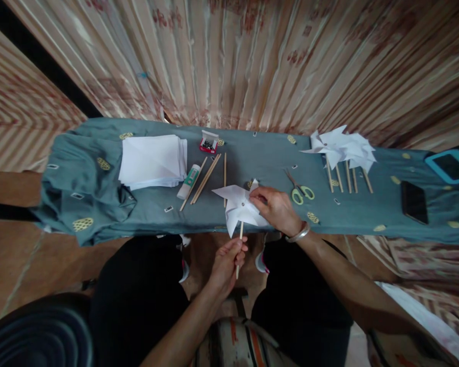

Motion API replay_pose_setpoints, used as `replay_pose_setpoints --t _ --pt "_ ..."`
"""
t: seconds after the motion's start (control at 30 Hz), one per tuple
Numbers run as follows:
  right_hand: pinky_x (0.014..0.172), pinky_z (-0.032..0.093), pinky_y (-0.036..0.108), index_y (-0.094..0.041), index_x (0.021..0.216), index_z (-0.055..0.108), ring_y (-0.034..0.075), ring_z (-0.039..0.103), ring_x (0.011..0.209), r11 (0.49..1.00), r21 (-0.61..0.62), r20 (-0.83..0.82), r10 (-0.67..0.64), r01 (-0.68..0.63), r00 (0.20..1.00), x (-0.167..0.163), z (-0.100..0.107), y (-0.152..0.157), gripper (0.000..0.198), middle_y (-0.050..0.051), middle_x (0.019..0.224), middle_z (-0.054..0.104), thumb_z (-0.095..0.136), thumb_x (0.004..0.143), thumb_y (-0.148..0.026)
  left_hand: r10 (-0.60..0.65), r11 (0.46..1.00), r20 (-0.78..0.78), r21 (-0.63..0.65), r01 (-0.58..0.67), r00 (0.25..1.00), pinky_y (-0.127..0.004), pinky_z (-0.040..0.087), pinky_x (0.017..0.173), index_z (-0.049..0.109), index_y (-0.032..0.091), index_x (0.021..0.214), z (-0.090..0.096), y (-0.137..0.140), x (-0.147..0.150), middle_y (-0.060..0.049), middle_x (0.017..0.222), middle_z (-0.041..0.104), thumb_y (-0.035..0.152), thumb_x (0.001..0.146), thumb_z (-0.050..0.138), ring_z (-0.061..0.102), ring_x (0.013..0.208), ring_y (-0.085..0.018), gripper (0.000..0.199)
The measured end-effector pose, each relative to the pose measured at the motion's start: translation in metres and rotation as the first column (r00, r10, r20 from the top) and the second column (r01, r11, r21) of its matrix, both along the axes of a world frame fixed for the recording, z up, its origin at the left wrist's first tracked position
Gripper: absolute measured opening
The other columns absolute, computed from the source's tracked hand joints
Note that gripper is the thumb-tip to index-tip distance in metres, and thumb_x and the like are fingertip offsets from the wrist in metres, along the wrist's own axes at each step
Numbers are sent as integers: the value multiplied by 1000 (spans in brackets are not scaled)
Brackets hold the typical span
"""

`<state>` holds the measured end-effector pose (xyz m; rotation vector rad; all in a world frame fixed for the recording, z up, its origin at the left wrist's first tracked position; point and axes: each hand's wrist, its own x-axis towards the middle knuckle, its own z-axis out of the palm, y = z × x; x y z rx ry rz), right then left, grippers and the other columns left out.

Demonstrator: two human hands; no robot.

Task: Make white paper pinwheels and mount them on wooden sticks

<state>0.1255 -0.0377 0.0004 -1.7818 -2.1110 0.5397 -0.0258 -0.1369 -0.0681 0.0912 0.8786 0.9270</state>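
Observation:
A white paper pinwheel (237, 203) on a thin wooden stick is held upright over the near edge of the cloth-covered table. My left hand (229, 257) is closed around the lower part of the stick, whose end pokes out below the fingers. At the blades on the right side is my right hand (277, 208), its thumb and fingers pinching the paper. A small dark pin head shows at the pinwheel's centre. Just behind and left of the blades lies a loose wooden stick (225, 173). Green-handled scissors (299, 189) rest right of my right hand.
A stack of white paper (151, 159) lies at left, near a glue stick (189, 182), more sticks (205, 178) and an open red box of pins (208, 142). Several pinwheels (344, 145) lie at right, beside a phone (414, 202) and a blue-framed device (451, 165). A curtain (229, 66) hangs behind.

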Motion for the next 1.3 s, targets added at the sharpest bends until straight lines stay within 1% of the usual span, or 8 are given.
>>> replay_pose_setpoints --t 0.07,0.13,0.3,0.53,0.73,0.9,1.03,1.3 --pt "66 41 28 -20 78 65 19 63 70 995 -88 72 -44 50 996 -5 -3 6 17 4 75 69 61 85 -35 6 1000 11 -17 -5 1000 -18 17 44 72 7 82 -1 -1 1 1 61 57 34 52 89 31 44 1 44" --pt "62 37 27 -20 74 63 18 61 64 985 -150 123 -64 82 990 -8 -6 12 24 2 69 67 66 81 -42 9 999 18 -32 -8 1000 -18 16 44 72 7 82 -2 -1 1 1 61 57 34 51 89 30 43 1 45" --pt "58 32 27 -19 71 64 17 58 62 975 -220 200 20 25 980 -6 -12 22 30 3 66 66 68 79 -48 19 999 20 -40 -18 1000 -17 16 44 72 6 80 -2 -4 1 0 61 58 35 50 89 32 43 1 45" --pt "58 32 26 -18 68 63 14 55 59 969 -246 159 49 -8 986 4 -21 27 30 1 65 63 70 76 -46 14 999 35 -49 -12 999 -17 18 44 72 7 80 0 -4 2 0 59 57 33 52 89 33 44 0 42" --pt "56 31 24 -17 66 62 11 49 54 957 -278 20 93 -84 995 14 -30 28 30 -2 60 59 70 76 -44 -5 998 59 -56 9 998 -16 19 44 71 7 82 3 -5 2 1 60 56 33 55 88 33 44 1 41" --pt "57 32 23 -16 69 62 9 47 55 958 -246 -14 151 -149 988 14 -33 26 22 -2 63 60 70 77 -36 -1 998 75 -67 6 997 -16 20 43 72 7 82 5 -4 2 0 61 58 32 53 88 35 46 0 42" --pt "58 32 23 -16 73 65 9 48 56 963 -217 5 164 -159 986 12 -32 23 16 -1 66 62 69 79 -31 -4 998 62 -70 8 998 -16 19 44 72 7 82 4 -3 2 1 60 57 33 54 88 35 46 0 41" --pt "59 36 23 -17 79 69 11 54 59 952 -192 -61 232 -240 971 14 -34 20 11 -1 68 65 65 84 -26 -4 998 51 -70 8 999 -18 20 44 72 7 80 5 -3 3 1 60 57 34 54 87 36 46 -1 40"
